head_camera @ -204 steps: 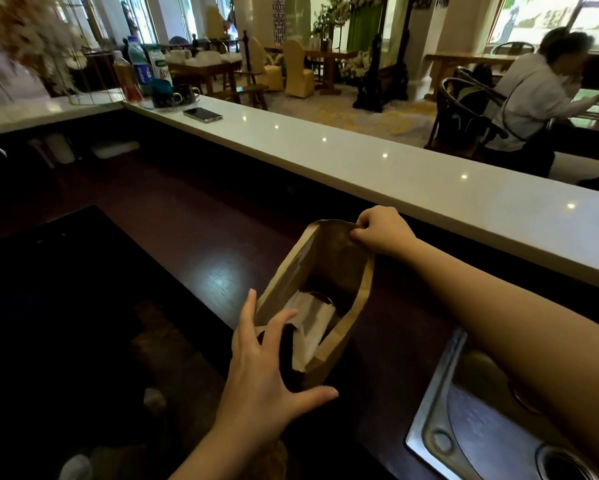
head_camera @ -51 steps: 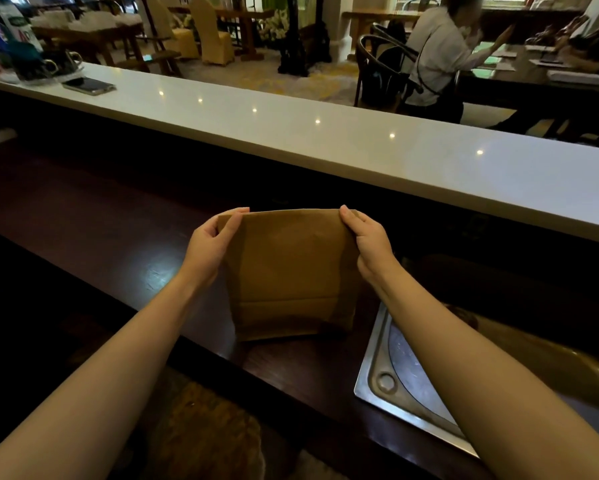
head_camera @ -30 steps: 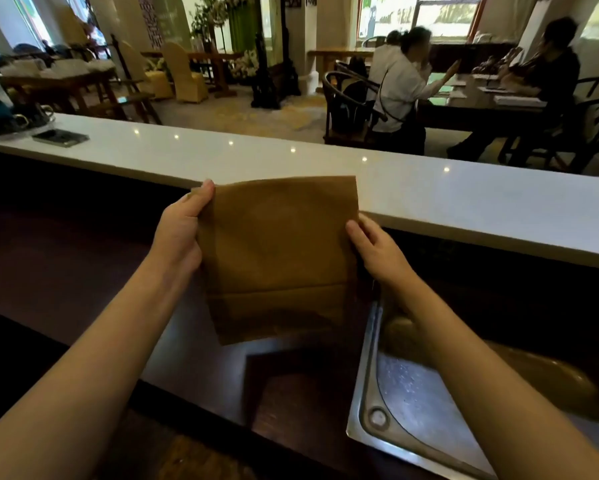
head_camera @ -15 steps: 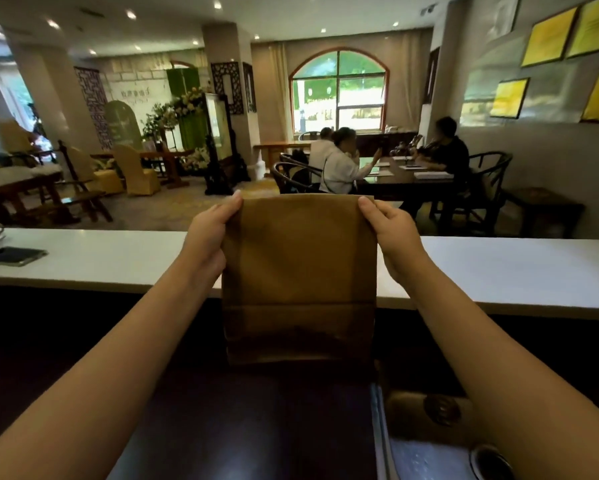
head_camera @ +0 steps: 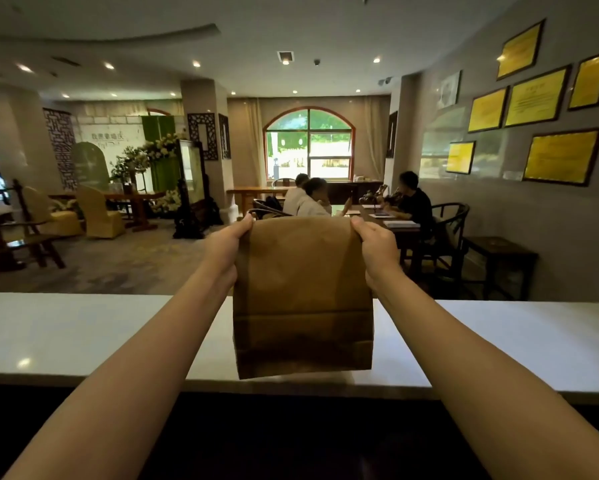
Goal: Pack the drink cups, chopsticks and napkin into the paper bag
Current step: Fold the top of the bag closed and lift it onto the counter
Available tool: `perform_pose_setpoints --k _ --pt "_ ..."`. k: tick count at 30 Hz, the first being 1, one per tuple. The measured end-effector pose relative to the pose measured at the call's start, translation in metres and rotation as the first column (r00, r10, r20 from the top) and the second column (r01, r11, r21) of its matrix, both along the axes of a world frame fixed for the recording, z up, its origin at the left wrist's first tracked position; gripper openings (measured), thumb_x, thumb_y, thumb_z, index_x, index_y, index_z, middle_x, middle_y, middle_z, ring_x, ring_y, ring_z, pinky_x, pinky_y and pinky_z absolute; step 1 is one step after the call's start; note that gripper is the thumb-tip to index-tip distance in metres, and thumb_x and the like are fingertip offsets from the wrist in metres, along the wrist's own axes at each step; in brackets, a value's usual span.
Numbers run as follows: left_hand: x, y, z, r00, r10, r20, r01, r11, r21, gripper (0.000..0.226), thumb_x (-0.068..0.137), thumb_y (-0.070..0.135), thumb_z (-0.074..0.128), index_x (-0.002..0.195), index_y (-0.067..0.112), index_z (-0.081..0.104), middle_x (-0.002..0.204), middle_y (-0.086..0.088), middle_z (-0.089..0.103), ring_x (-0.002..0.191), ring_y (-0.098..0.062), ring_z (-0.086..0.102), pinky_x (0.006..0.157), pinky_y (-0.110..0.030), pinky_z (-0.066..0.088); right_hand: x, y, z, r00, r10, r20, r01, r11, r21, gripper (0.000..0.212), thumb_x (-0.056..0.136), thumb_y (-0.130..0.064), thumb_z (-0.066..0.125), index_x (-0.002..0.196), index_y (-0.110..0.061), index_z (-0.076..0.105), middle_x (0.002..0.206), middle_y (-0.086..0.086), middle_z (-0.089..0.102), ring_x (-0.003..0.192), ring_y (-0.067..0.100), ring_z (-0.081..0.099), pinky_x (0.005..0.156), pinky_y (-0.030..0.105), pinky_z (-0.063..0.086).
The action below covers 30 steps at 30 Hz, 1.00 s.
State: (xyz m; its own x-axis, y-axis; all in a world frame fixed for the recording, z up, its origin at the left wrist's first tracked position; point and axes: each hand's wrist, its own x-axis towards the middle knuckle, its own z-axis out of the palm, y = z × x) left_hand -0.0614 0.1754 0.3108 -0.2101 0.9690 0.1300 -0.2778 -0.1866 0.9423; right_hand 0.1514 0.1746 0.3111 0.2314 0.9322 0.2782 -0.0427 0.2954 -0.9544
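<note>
A brown paper bag (head_camera: 301, 292) with its top folded shut hangs upright in front of me, held out over the white counter (head_camera: 83, 334). My left hand (head_camera: 227, 249) grips its top left corner and my right hand (head_camera: 372, 249) grips its top right corner. The bag's bottom is level with the counter's near edge; whether it touches the surface I cannot tell. The cups, chopsticks and napkin are not visible.
The white counter runs across the whole view, with a dark lower worktop (head_camera: 291, 438) on my side. Beyond it is a dining room with people seated at a table (head_camera: 388, 220), chairs (head_camera: 97, 213) and framed plaques (head_camera: 561, 155) on the right wall.
Both hands have lifted the closed bag up from the dark lower worktop and carried it forward to the white counter. My view has tilted up to the room.
</note>
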Motion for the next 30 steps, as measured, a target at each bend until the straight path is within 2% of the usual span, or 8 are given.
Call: perform_pose_setpoints --k 3,7,12,17,19,23,27,30 --pt "0.002 0.022 -0.011 1.0 0.029 0.0 -0.029 1.0 0.001 0.037 0.084 0.03 0.061 0.109 0.003 0.064 0.093 -0.01 0.066 0.1 -0.032 0.061 0.094 -0.049 0.048 0.002 0.022 -0.009 0.999 -0.035 0.006 0.035 0.999 0.003 0.043 0.095 -0.031 0.047 0.105 0.007 0.063 0.111 0.033 0.059 0.084 0.023 0.051 0.077 0.033 0.042" --pt "0.003 0.043 -0.026 0.997 0.071 -0.008 -0.071 0.997 -0.01 0.03 0.083 0.028 0.063 0.104 0.006 0.066 0.096 -0.01 0.066 0.106 -0.033 0.06 0.097 -0.05 0.047 -0.002 0.044 -0.027 0.998 -0.044 0.05 0.046 0.999 -0.027 0.038 0.096 -0.033 0.045 0.088 -0.003 0.066 0.082 0.013 0.058 0.083 0.019 0.051 0.066 0.028 0.038" --pt "0.005 0.072 -0.03 0.995 0.096 0.006 -0.096 0.995 0.036 0.025 0.084 0.026 0.063 0.099 0.007 0.067 0.096 -0.011 0.067 0.102 -0.031 0.061 0.098 -0.049 0.046 -0.003 0.073 -0.035 0.996 -0.06 0.061 0.061 0.998 -0.004 0.042 0.096 -0.037 0.044 0.086 -0.003 0.066 0.083 0.014 0.059 0.081 0.023 0.055 0.074 0.034 0.042" --pt "-0.006 0.09 -0.036 0.991 0.061 -0.121 -0.056 0.997 0.044 0.022 0.086 0.033 0.059 0.083 0.013 0.067 0.087 -0.012 0.066 0.092 -0.031 0.063 0.092 -0.05 0.05 -0.007 0.091 -0.036 0.993 -0.081 0.09 0.079 0.997 0.025 0.038 0.097 -0.036 0.042 0.08 -0.011 0.065 0.077 0.006 0.059 0.079 0.019 0.055 0.077 0.035 0.043" --pt "-0.013 0.092 -0.041 0.969 0.006 -0.248 0.001 1.0 0.029 0.028 0.086 0.037 0.058 0.087 0.011 0.068 0.092 -0.014 0.066 0.097 -0.034 0.062 0.092 -0.048 0.05 -0.006 0.094 -0.045 0.992 -0.083 0.098 0.082 0.996 0.018 0.036 0.097 -0.034 0.042 0.073 -0.016 0.062 0.073 0.004 0.056 0.077 0.017 0.053 0.075 0.035 0.042" --pt "-0.024 0.094 -0.033 0.846 -0.041 -0.532 0.065 0.997 0.028 0.03 0.088 0.037 0.055 0.094 0.011 0.068 0.096 -0.009 0.065 0.102 -0.027 0.059 0.084 -0.032 0.045 -0.003 0.096 -0.055 0.986 -0.125 0.112 0.126 0.992 0.005 0.033 0.097 -0.031 0.042 0.072 -0.017 0.059 0.071 0.002 0.053 0.074 0.013 0.05 0.065 0.026 0.039" --pt "-0.019 0.098 -0.016 0.664 0.036 -0.746 0.123 0.98 0.157 0.032 0.089 0.026 0.056 0.118 0.017 0.059 0.108 -0.001 0.06 0.101 -0.016 0.055 0.075 -0.021 0.047 -0.004 0.098 -0.054 0.981 -0.148 0.127 0.146 0.989 0.026 0.041 0.097 -0.03 0.041 0.092 0.006 0.061 0.076 0.012 0.05 0.069 0.013 0.046 0.064 0.025 0.037" --pt "-0.005 0.099 -0.01 0.35 0.25 -0.903 0.204 0.92 0.334 0.03 0.087 0.027 0.057 0.116 0.019 0.06 0.106 0.001 0.063 0.094 -0.009 0.054 0.079 -0.02 0.045 -0.005 0.097 -0.054 0.983 -0.133 0.122 0.131 0.991 0.027 0.043 0.097 -0.03 0.042 0.09 0.008 0.059 0.071 0.011 0.048 0.066 0.012 0.044 0.066 0.027 0.037"
